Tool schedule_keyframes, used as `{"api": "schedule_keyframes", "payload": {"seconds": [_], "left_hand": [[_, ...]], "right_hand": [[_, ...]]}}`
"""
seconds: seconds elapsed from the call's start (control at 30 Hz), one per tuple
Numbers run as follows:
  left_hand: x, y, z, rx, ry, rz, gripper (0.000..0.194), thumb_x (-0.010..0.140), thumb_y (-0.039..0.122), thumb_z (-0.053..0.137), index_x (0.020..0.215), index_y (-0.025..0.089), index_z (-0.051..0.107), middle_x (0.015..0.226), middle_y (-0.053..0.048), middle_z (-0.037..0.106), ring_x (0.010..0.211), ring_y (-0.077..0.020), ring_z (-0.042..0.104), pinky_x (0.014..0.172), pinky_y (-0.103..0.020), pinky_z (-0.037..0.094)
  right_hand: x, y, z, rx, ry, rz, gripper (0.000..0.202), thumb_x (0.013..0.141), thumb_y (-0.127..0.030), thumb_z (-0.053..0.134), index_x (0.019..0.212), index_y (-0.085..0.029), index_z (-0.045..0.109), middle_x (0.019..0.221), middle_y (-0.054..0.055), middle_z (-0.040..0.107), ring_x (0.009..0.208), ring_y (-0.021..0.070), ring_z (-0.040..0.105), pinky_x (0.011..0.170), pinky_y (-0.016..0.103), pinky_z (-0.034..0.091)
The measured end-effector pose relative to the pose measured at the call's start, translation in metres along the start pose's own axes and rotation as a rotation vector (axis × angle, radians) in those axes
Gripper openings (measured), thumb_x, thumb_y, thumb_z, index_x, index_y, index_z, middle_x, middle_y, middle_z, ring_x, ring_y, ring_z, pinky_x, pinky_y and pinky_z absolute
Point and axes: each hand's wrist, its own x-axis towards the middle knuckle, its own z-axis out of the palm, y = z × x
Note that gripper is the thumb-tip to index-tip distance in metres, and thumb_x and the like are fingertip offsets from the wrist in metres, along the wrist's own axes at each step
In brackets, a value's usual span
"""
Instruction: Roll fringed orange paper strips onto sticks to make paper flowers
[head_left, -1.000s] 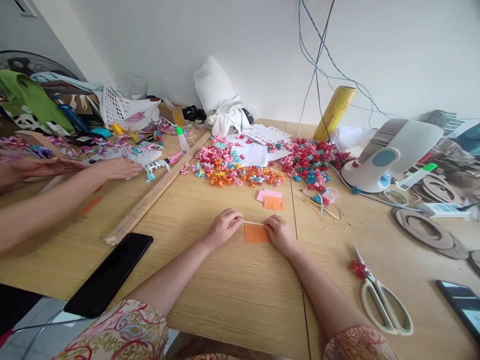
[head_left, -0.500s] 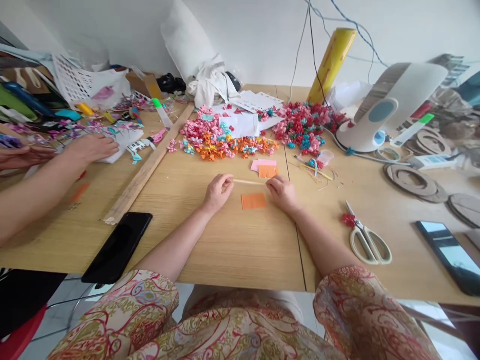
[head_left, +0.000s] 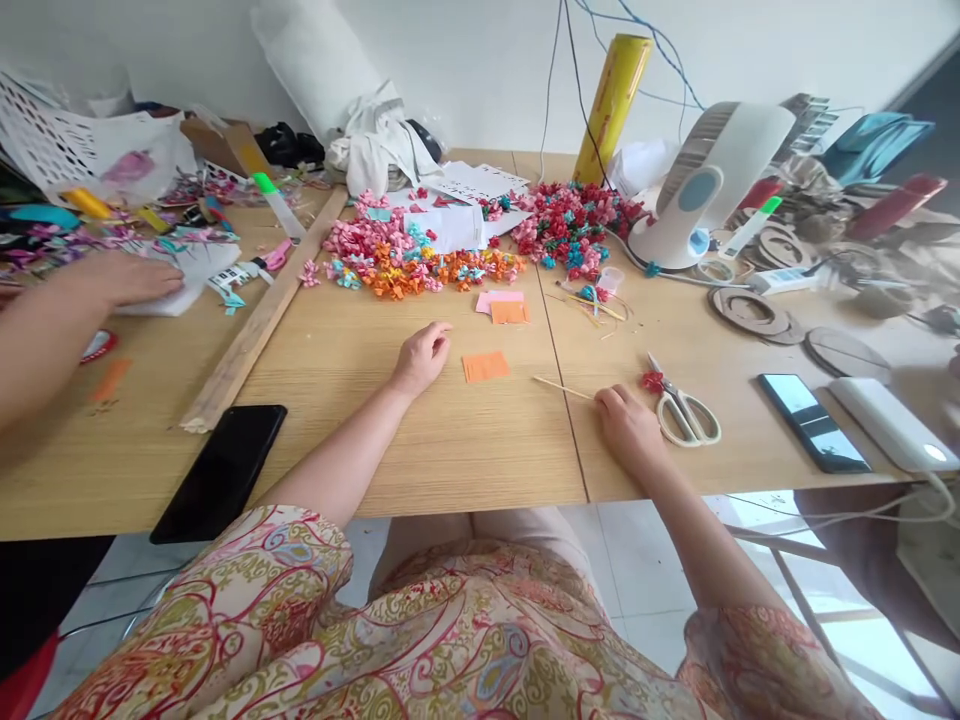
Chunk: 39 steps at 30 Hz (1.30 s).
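Note:
My right hand [head_left: 626, 425] is closed on one end of a thin pale stick [head_left: 562, 387], low over the table, just left of the scissors [head_left: 686, 412] with cream handles. My left hand [head_left: 422, 357] rests on the wood with its fingers curled together; whether something small is between them cannot be made out. Orange paper pieces [head_left: 486, 367] lie between my hands. Behind them, another orange piece [head_left: 511, 312] overlaps a pink one [head_left: 489, 298]. A heap of pink and orange paper flowers [head_left: 390, 255] spreads farther back.
A wooden bar [head_left: 262, 320] and black phone [head_left: 219, 470] lie to the left, near another person's hand [head_left: 135, 278]. Rightward are a white fan [head_left: 694, 205], a second phone [head_left: 814, 422] and a white device [head_left: 892, 420]. Red flowers [head_left: 555, 225] lie behind.
My right hand has moved right and toward the table's front edge with the stick, whose other end is now away from my left hand. The view has turned rightward.

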Motion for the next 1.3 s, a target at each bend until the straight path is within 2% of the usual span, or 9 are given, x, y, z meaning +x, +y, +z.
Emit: {"api": "schedule_keyframes", "payload": {"seconds": [0.1,0.2,0.43,0.53,0.73,1.0,1.3], "left_hand": [[0.000,0.000,0.001,0.027,-0.027,0.024,0.024,0.077,0.013,0.042,0.098,0.015,0.053,0.072,-0.002,0.057,0.064,-0.0114,0.052,0.066,-0.022,0.042],[-0.001,0.003,0.003,0.063,-0.062,0.061,0.025,0.078,0.012,0.041,0.100,0.015,0.053,0.075,-0.003,0.059,0.070,-0.0134,0.054,0.070,-0.024,0.042],[-0.002,0.022,0.015,0.052,-0.140,0.232,0.026,0.078,0.010,0.041,0.100,0.014,0.053,0.088,-0.007,0.061,0.080,-0.0165,0.056,0.074,-0.029,0.044],[0.000,0.029,0.021,-0.021,-0.159,0.258,0.025,0.078,0.009,0.041,0.100,0.015,0.052,0.088,-0.006,0.062,0.080,-0.0155,0.057,0.074,-0.027,0.045],[0.011,0.032,0.030,-0.145,-0.163,0.209,0.027,0.078,0.007,0.041,0.101,0.016,0.050,0.083,-0.005,0.061,0.074,-0.0139,0.056,0.069,-0.025,0.044],[0.017,0.029,0.035,-0.198,-0.155,0.160,0.026,0.077,0.008,0.041,0.100,0.016,0.051,0.071,-0.001,0.057,0.064,-0.0120,0.053,0.062,-0.022,0.041],[0.022,0.033,0.039,-0.259,-0.148,0.125,0.026,0.077,0.009,0.041,0.100,0.018,0.052,0.073,-0.002,0.059,0.064,-0.0118,0.054,0.063,-0.022,0.041]], "right_hand": [[-0.025,0.000,0.002,-0.011,0.050,0.129,0.017,0.086,-0.022,0.035,0.086,-0.019,0.052,0.087,0.005,0.055,0.076,0.0163,0.051,0.057,0.024,0.030],[-0.032,-0.004,0.003,-0.018,0.101,0.204,0.017,0.085,-0.021,0.035,0.086,-0.019,0.051,0.084,0.005,0.055,0.078,0.0173,0.051,0.059,0.025,0.031],[-0.026,-0.004,0.004,-0.015,0.138,0.163,0.019,0.084,-0.018,0.033,0.085,-0.018,0.052,0.081,0.007,0.055,0.079,0.0186,0.050,0.064,0.027,0.033],[-0.026,-0.003,0.004,-0.016,0.121,0.154,0.020,0.084,-0.020,0.033,0.086,-0.018,0.052,0.082,0.006,0.055,0.080,0.0187,0.050,0.064,0.027,0.034],[-0.026,-0.005,0.002,-0.043,0.097,0.189,0.020,0.085,-0.023,0.032,0.083,-0.018,0.051,0.081,0.005,0.055,0.079,0.0177,0.051,0.064,0.027,0.034],[-0.026,-0.005,0.000,-0.046,0.092,0.180,0.022,0.086,-0.025,0.030,0.085,-0.019,0.051,0.082,0.005,0.056,0.079,0.0173,0.052,0.065,0.027,0.036],[-0.026,-0.003,0.001,-0.040,0.098,0.181,0.021,0.085,-0.026,0.031,0.084,-0.020,0.051,0.082,0.005,0.056,0.080,0.0180,0.053,0.067,0.028,0.038]]}}
